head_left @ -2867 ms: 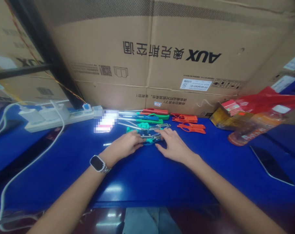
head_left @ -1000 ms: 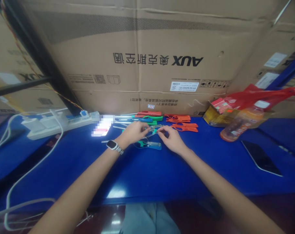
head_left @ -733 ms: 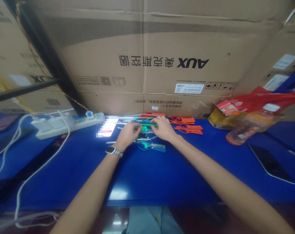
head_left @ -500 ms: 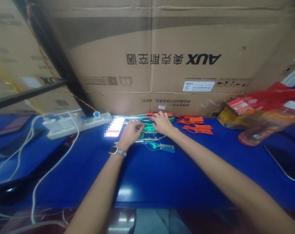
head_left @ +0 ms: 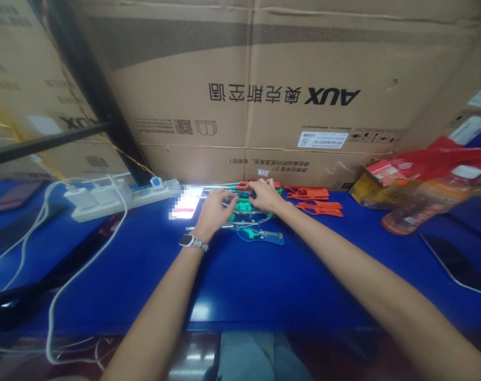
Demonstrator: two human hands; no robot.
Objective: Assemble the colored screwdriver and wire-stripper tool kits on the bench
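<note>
My left hand point(head_left: 216, 209) is pinched, thumb and fingertips together, above a row of lighter parts; what it grips is too small to make out. Just right of it, my right hand point(head_left: 264, 194) curls its fingers down among the same parts, and its fingertips are partly hidden. Below the hands lies a blue lighter handle half point(head_left: 270, 237) with a teal piece inside and a thin metal tube point(head_left: 224, 227) to its left. Teal pieces point(head_left: 245, 205) are bunched between the hands. Red lighter handle halves point(head_left: 318, 207) lie to the right of my right hand.
A lit phone point(head_left: 188, 203) lies left of my hands, by a white power strip point(head_left: 105, 203) with trailing cables. To the right are a drink bottle point(head_left: 426, 203), a small open box point(head_left: 367, 188) and a dark phone point(head_left: 454, 259). A large cardboard box point(head_left: 177, 69) stands behind the blue table point(head_left: 256, 286).
The view has shifted slightly. My left fingertips have come up a little, and my right hand's fingers are more curled. Both hands stay close together over the lighter parts.
</note>
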